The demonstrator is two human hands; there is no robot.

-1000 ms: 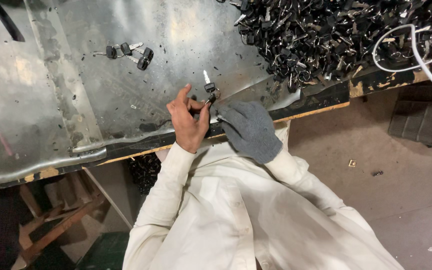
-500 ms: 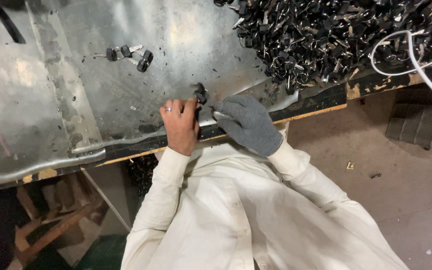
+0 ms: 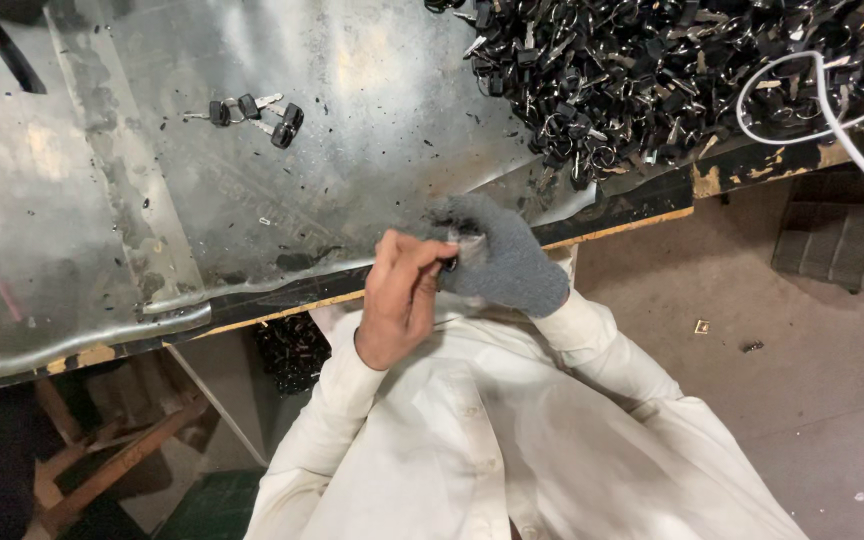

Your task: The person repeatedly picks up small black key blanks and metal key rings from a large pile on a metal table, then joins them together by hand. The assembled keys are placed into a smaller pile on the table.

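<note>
Head view: hands meet at the near edge of the bench, above the person's pale shirt.
Left hand (image 3: 399, 300): bare, fingers curled and pressed together, tips pinching a small dark key (image 3: 448, 264) against the glove.
Right hand (image 3: 497, 255): in a grey knitted glove, fuzzy and worn, fingers bent round the same key; how tightly cannot be told, since motion blurs them.
Key: only a dark head shows between the two hands, just over the bench edge; the blade is hidden.
Bench (image 3: 252, 190): thin sheet metal, shiny, scratched, dented and speckled with dark bits, its front lip curled over a wooden edge.
Key pair (image 3: 252, 112): loose keys with black heads and silver blades, lying flat far up the sheet, well apart from the hands.
Pile (image 3: 672, 70): heap of black-headed keys and rings, tangled, cut off by the top edge.
Cable (image 3: 822, 100): white, looped over the pile, running off to the right.
Floor (image 3: 812, 380): dull concrete with small scraps.
Under bench: dark wooden struts, hard to make out.
</note>
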